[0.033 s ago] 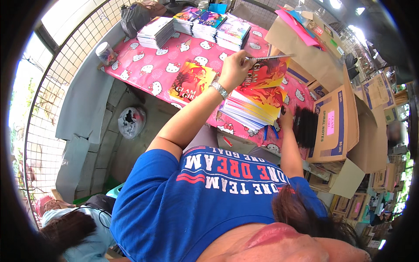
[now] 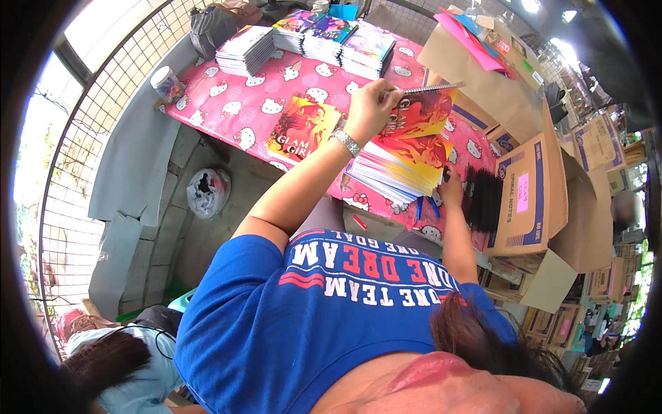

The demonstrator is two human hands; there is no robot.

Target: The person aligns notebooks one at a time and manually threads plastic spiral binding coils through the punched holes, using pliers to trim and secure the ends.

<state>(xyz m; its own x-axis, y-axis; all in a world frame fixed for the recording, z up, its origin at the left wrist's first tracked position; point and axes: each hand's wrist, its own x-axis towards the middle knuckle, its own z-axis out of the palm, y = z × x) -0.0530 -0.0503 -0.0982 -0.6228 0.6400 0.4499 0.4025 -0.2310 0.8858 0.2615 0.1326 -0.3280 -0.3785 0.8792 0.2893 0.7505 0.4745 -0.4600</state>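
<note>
My left hand [image 2: 376, 105], with a silver watch on the wrist, is closed on the near end of a spiral notebook's [image 2: 424, 114] wire binding. The notebook's red and yellow cover leans over a fanned stack of matching covers and pages [image 2: 396, 169]. My right hand [image 2: 452, 188] is at the stack's right edge, fingers curled around something small and dark. Blue handle-like pieces [image 2: 419, 207] lie just below it; whether they join what it holds cannot be told. Left of the stack, another matching notebook [image 2: 303, 127] lies flat on the table.
Stacks of finished notebooks [image 2: 331, 41] stand along the far side of the pink patterned table [image 2: 221, 110]. A bundle of black coils [image 2: 479, 200] lies beside a large open carton [image 2: 531, 193] at the right. A white jar [image 2: 165, 84] stands at the left corner; a plastic bag [image 2: 208, 193] is below.
</note>
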